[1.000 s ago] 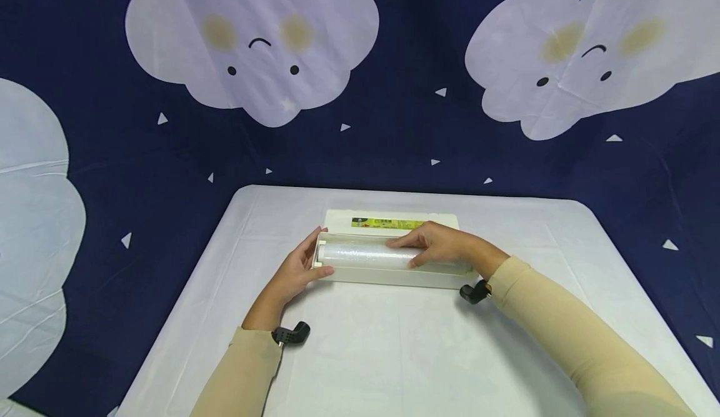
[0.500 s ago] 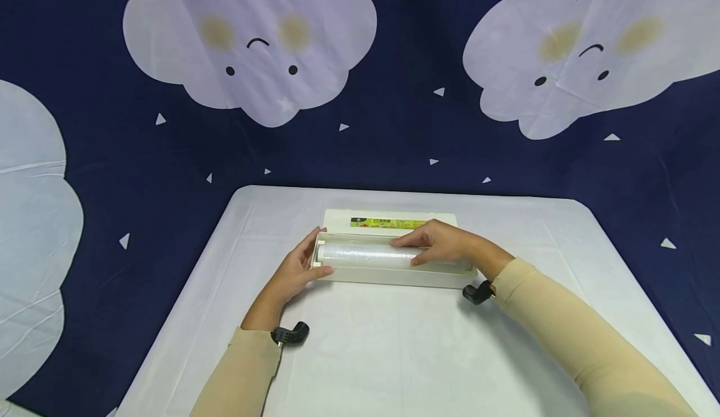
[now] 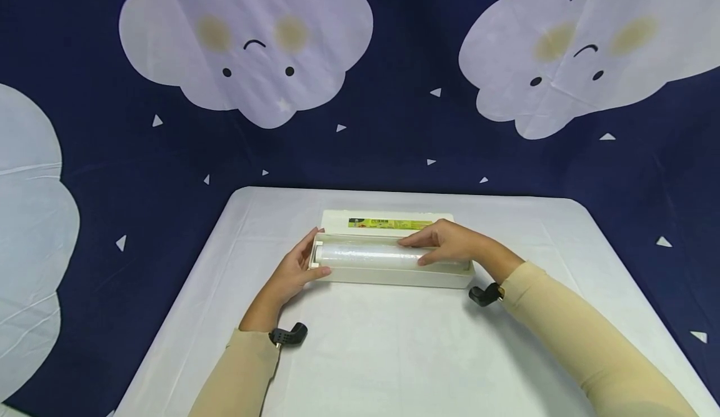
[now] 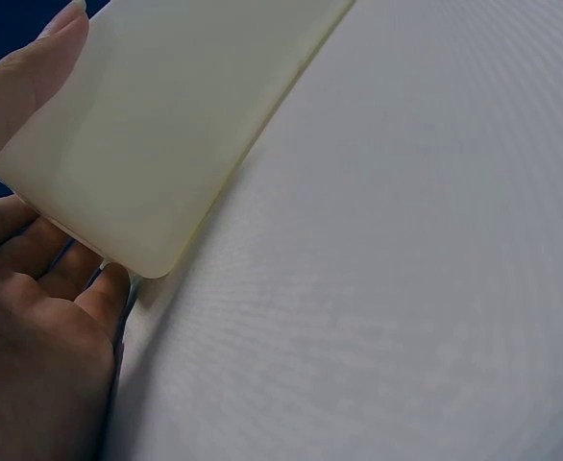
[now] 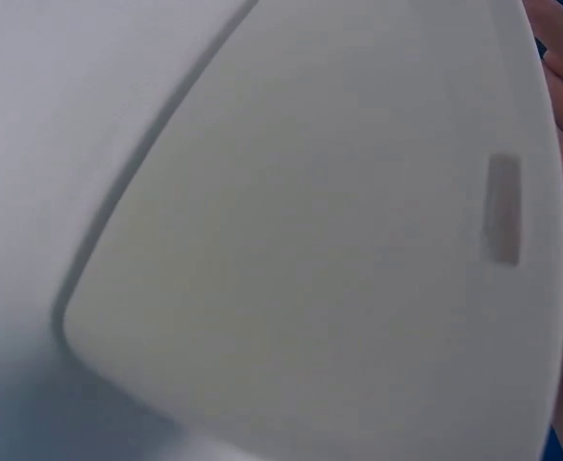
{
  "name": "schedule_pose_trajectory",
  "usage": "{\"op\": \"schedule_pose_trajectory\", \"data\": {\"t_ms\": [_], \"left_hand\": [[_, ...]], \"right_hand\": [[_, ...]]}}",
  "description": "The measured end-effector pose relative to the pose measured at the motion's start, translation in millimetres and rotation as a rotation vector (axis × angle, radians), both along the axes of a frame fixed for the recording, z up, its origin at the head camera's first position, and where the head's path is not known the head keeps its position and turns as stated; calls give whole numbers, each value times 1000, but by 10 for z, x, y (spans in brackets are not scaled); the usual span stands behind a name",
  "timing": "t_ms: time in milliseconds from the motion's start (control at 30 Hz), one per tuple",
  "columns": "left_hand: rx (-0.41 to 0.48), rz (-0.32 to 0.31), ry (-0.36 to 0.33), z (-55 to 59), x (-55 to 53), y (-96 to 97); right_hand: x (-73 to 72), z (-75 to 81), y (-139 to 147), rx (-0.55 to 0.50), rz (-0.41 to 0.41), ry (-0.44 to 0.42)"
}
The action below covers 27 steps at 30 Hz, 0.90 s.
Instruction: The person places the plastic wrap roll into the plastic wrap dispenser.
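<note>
Gripping the box (image 3: 394,277) beside its palm, the left hand (image 3: 292,271) steadies it; the half-spread right hand (image 3: 452,242) pinches the glossy roll (image 3: 362,255) beneath, which might slip if held loosely.

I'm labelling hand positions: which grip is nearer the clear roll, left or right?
The right. The right grip is spread over the clear roll; the left grip holds the end of the white box, just past the roll's left end.

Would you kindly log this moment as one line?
left hand: holds box; right hand: touches clear roll; roll: inside box; lid: open
</note>
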<state>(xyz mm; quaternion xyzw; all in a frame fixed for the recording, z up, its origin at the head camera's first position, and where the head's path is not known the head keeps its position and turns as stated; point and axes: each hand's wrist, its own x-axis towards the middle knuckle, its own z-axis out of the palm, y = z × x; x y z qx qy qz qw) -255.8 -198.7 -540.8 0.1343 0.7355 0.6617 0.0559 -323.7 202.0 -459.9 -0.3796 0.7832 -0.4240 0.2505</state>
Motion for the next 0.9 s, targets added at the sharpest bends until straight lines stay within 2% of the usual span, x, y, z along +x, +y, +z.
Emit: {"op": "schedule_pose_trajectory", "data": {"t_ms": [333, 533, 900], "left_hand": [[3, 0, 0, -7, -4, -3], [-1, 0, -6, 11, 5, 0], [-6, 9, -1, 7, 16, 7]], "right_hand": [[27, -38, 168, -123, -33, -83], [79, -43, 290, -162, -78, -85], [133, -49, 454, -176, -95, -76]]}}
